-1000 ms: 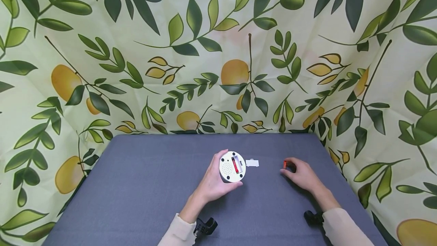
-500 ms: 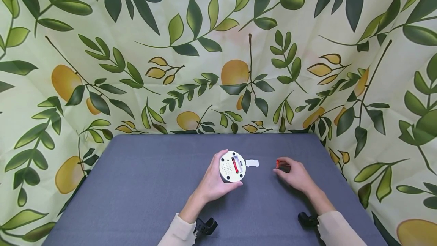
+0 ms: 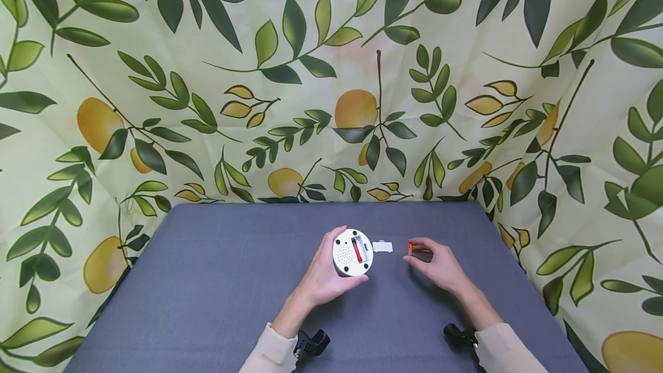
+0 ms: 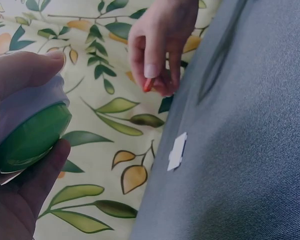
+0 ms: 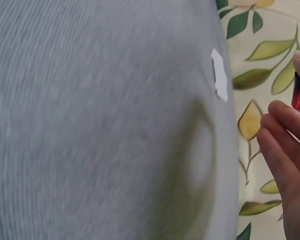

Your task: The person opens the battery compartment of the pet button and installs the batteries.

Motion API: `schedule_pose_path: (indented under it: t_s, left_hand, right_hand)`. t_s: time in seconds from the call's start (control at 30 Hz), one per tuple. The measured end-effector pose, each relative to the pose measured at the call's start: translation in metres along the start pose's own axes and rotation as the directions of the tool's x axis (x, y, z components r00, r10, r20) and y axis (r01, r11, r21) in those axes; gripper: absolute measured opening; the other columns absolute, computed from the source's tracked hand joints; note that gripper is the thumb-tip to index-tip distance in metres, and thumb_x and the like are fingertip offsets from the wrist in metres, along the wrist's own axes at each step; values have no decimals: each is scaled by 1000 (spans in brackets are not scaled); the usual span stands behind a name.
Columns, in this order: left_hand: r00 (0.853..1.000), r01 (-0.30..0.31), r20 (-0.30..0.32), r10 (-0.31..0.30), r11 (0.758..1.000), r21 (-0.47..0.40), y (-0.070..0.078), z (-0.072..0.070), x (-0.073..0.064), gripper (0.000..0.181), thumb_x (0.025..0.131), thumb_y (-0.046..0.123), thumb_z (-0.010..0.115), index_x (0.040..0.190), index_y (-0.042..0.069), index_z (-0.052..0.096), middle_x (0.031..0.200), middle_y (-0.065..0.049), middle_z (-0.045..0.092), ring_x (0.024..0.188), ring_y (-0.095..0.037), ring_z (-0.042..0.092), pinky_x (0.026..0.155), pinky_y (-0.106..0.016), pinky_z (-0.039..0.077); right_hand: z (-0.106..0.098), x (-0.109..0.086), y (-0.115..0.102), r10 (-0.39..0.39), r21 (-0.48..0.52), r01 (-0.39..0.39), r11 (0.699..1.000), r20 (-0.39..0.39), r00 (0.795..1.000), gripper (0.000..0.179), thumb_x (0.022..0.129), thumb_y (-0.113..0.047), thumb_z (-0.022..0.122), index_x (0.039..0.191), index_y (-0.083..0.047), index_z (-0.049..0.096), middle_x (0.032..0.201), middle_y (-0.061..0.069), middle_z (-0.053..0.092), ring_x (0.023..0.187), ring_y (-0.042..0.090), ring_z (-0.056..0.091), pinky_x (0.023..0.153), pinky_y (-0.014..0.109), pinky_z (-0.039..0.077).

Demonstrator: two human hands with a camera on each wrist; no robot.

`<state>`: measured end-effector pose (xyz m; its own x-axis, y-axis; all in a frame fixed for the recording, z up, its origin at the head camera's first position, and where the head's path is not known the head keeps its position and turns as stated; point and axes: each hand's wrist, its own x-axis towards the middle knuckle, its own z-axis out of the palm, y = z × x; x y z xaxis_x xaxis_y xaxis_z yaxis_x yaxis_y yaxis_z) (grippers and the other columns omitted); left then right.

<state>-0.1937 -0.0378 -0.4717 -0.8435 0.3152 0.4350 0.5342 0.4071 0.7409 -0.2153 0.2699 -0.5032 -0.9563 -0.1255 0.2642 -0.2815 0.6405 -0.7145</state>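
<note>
My left hand grips a round white device by its sides, underside turned up toward the head camera. Its battery compartment lies uncovered, with one red battery in one side and a bare slot beside it. In the left wrist view the device's other face is green. My right hand pinches a second small battery, red with a dark end, between thumb and fingertips, held upright to the right of the device. Between the hands, a small white battery cover lies on the table.
A grey-blue cloth covers the table. Behind and along the sides hangs a fabric backdrop printed with leaves and oranges. Each wrist wears a black camera mount.
My right hand has moved left with the battery, closer to the battery cover and the device. The left hand and the device have stayed in place.
</note>
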Motion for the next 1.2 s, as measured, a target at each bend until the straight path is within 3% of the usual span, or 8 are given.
schedule_pose_path:
  t_s: [0.2, 0.53, 1.2]
  left_hand:
    - [1000, 8, 5, -8, 1000, 0, 0, 0, -1, 102, 69, 29, 94, 151, 17, 34, 141, -5, 49, 124, -18, 51, 103, -46, 45]
    - [1000, -2, 3, 2, 1000, -12, -2, 0, 1, 105, 68, 28, 95, 151, 9, 35, 139, -5, 50, 122, -18, 52, 103, -45, 45]
    - [1000, 13, 19, -12, 1000, -19, 0, -1, 0, 103, 69, 28, 94, 151, 15, 33, 139, -5, 49, 121, -18, 52, 103, -46, 46]
  right_hand:
    - [1, -1, -17, -21, 39, 20, 999, 12, 1000, 46, 86, -23, 83, 123, -1, 67, 109, 9, 72, 104, 30, 70, 92, 48, 54]
    - [1, -1, -37, -53, 100, 51, 994, 20, 998, 47, 84, -21, 85, 123, -2, 68, 109, 7, 72, 105, 29, 70, 93, 48, 53]
    - [-1, 2, -70, -179, 218, 178, 959, -17, 984, 41, 85, -14, 84, 122, -6, 69, 111, 3, 73, 103, 19, 69, 93, 43, 54]
